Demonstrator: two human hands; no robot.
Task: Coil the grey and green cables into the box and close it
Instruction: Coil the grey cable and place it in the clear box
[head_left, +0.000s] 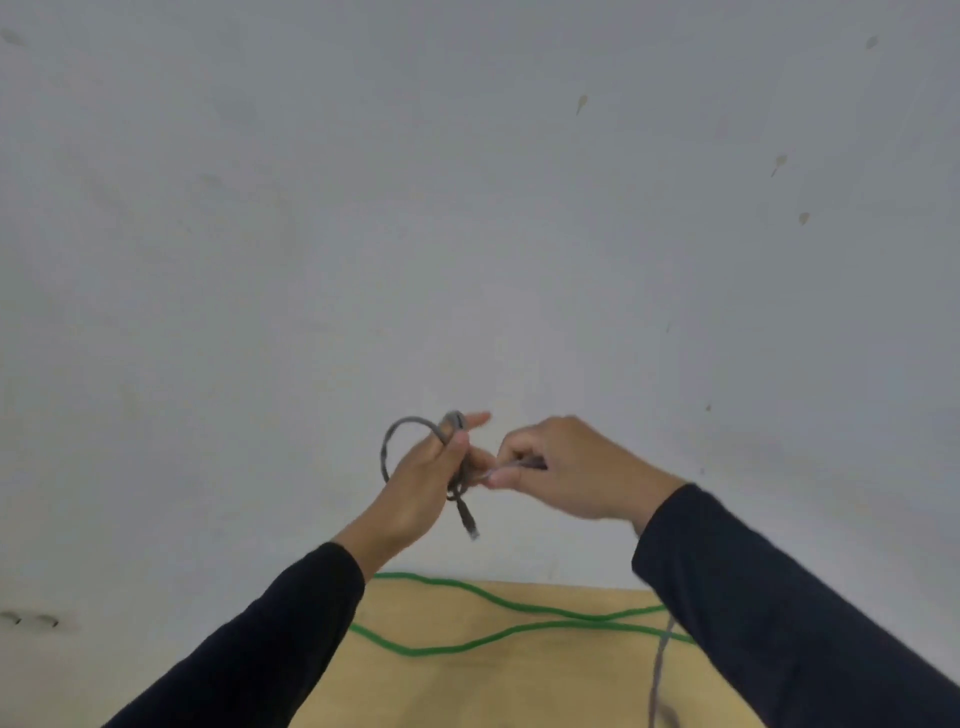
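Two hands hold the grey cable (387, 441) above the desk (498, 691): the left hand (423, 486) clasps its loops, plug end hanging downward below the grip; the right hand (566, 467) pinches the trailing strand. Green cable (467, 644) lies across the desk's far edge.

No readable text, labels or numbers anywhere.

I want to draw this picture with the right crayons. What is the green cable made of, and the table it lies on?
The green cable looks like smooth plastic or rubber: it has one even bright colour and bends in soft curves. The table looks like light wood or a wood-look board, tan and matte with no shine; the grain is too blurred to be sure.
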